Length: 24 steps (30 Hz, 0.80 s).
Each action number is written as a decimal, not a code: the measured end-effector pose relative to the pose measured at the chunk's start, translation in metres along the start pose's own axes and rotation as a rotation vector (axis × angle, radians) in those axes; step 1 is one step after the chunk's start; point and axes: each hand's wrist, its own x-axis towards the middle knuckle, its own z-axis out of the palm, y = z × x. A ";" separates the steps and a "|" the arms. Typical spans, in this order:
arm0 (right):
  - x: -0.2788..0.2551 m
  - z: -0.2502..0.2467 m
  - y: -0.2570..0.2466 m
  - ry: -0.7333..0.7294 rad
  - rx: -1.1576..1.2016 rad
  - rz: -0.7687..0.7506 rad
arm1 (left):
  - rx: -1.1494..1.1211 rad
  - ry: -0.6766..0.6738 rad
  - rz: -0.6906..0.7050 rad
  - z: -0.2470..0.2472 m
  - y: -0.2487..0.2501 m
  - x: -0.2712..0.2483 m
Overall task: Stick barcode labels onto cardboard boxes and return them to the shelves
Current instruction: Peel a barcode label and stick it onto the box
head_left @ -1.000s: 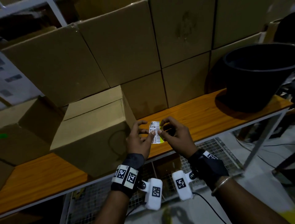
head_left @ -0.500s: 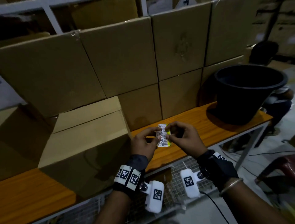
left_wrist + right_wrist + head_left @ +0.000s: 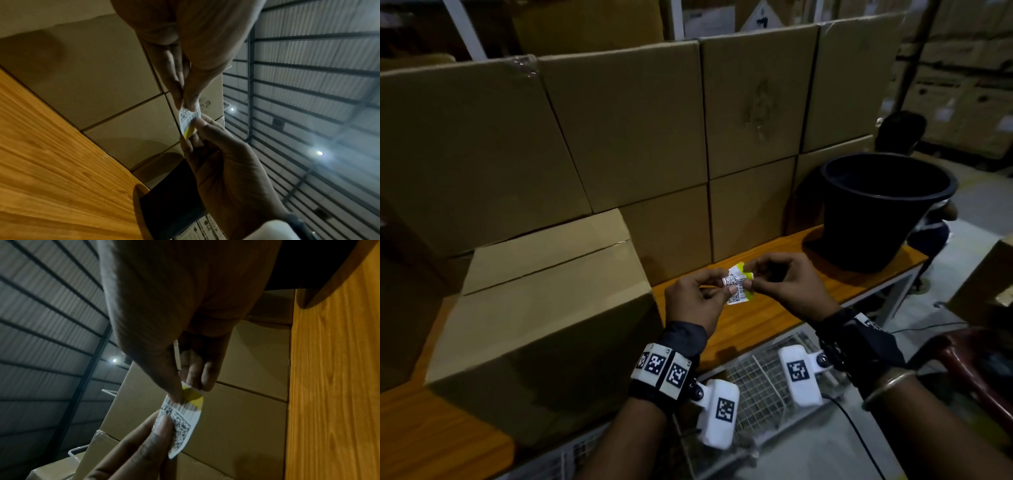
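Note:
A small white barcode label [image 3: 738, 287] with yellow backing is held above the wooden shelf board [image 3: 760, 318]. My left hand [image 3: 697, 298] pinches its white printed end [image 3: 180, 426]. My right hand [image 3: 787, 286] pinches the yellow backing end [image 3: 193, 396] between thumb and fingers. The label [image 3: 189, 119] curls between the two hands, with the white part bent away from the yellow part. A closed cardboard box [image 3: 541, 322] stands on the shelf just left of my left hand, pulled forward from the row.
Stacked cardboard boxes [image 3: 640, 130] fill the back of the shelf. A black bucket [image 3: 883, 209] stands at the shelf's right end. A person [image 3: 904, 137] crouches behind it. A wire-mesh basket [image 3: 760, 380] sits below the shelf edge, a dark red chair [image 3: 972, 370] at right.
The label, first held flat between both hands, is now bent, its white part curling off the yellow backing. Both hands have shifted slightly rightward along the shelf as the view tilted up.

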 end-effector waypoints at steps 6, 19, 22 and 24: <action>0.022 -0.031 -0.009 -0.053 -0.196 -0.081 | 0.061 0.057 0.125 0.023 0.009 0.028; 0.122 -0.198 -0.026 0.018 -0.543 -0.200 | 0.193 0.103 0.223 0.155 0.068 0.118; 0.147 -0.241 -0.036 0.030 -0.672 -0.210 | 0.233 0.058 0.188 0.191 0.077 0.139; 0.161 -0.263 -0.039 -0.010 -0.793 -0.167 | 0.289 0.025 0.191 0.212 0.082 0.152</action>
